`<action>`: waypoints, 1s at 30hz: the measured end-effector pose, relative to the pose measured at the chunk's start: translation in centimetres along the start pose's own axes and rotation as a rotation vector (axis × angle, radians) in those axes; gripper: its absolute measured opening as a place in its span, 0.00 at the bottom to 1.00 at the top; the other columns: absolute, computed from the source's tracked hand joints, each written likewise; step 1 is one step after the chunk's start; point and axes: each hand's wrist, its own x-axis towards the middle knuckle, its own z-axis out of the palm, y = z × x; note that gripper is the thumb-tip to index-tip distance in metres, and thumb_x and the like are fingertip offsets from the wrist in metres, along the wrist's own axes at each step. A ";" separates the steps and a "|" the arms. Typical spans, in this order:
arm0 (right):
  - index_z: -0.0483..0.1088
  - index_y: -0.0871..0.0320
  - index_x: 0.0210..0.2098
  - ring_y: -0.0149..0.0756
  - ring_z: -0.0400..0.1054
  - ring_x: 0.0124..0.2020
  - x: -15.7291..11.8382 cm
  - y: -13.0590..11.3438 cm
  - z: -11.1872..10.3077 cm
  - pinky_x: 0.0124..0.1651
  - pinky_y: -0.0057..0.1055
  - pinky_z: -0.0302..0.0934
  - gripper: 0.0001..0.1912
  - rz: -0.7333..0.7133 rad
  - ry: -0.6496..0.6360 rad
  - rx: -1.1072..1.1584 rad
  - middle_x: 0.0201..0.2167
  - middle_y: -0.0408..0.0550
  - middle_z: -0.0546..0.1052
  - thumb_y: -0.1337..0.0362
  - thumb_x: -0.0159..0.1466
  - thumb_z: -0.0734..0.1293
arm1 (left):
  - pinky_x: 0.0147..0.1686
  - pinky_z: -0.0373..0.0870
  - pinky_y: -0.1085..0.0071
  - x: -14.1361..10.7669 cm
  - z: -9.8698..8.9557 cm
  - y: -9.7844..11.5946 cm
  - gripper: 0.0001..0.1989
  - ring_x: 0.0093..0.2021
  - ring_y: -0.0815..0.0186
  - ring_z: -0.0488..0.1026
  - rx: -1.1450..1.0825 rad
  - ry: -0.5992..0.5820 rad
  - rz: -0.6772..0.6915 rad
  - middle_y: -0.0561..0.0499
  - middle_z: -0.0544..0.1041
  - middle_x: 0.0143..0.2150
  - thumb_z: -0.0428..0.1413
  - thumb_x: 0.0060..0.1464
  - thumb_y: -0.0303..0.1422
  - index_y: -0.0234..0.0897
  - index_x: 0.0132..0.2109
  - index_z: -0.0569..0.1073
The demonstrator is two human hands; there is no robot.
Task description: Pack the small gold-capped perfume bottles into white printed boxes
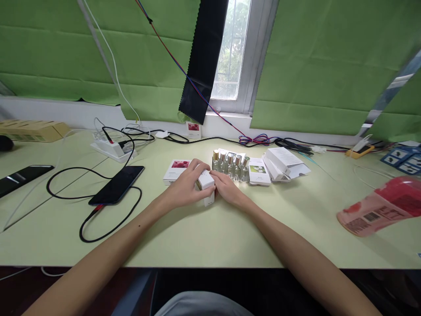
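Note:
A small white box (206, 180) stands upright near the middle of the table, with my left hand (187, 186) wrapped round its top and left side. My right hand (226, 188) touches the box's right side, its fingers pressed together. Just behind my right hand stand several clear glass bottles (231, 164) with gold and silver caps. A flat white box with a red picture (176, 170) lies to the left of my left hand. To the right of the bottles lie a white box with a green picture (259, 171) and some opened white cartons (279, 163).
A phone (116, 185) with a cable lies on the left of the table (230, 237), with a power strip (110, 147) behind it. A pink cup (378, 208) lies at the right. Cables run along the wall.

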 end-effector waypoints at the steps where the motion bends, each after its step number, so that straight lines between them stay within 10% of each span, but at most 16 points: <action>1: 0.60 0.53 0.28 0.35 0.59 0.31 0.0 0.0 0.0 0.35 0.32 0.54 0.14 -0.006 0.003 0.001 0.28 0.42 0.66 0.59 0.70 0.54 | 0.51 0.70 0.60 0.0 0.0 0.0 0.16 0.50 0.58 0.71 0.000 0.001 0.000 0.46 0.68 0.52 0.56 0.57 0.40 0.41 0.51 0.67; 30: 0.60 0.53 0.28 0.35 0.60 0.31 0.1 0.1 -0.1 0.35 0.32 0.55 0.14 0.003 -0.015 -0.019 0.28 0.42 0.66 0.59 0.69 0.53 | 0.53 0.69 0.59 0.1 0.0 -0.1 0.17 0.51 0.57 0.70 0.012 -0.008 0.001 0.46 0.68 0.52 0.56 0.58 0.41 0.41 0.52 0.66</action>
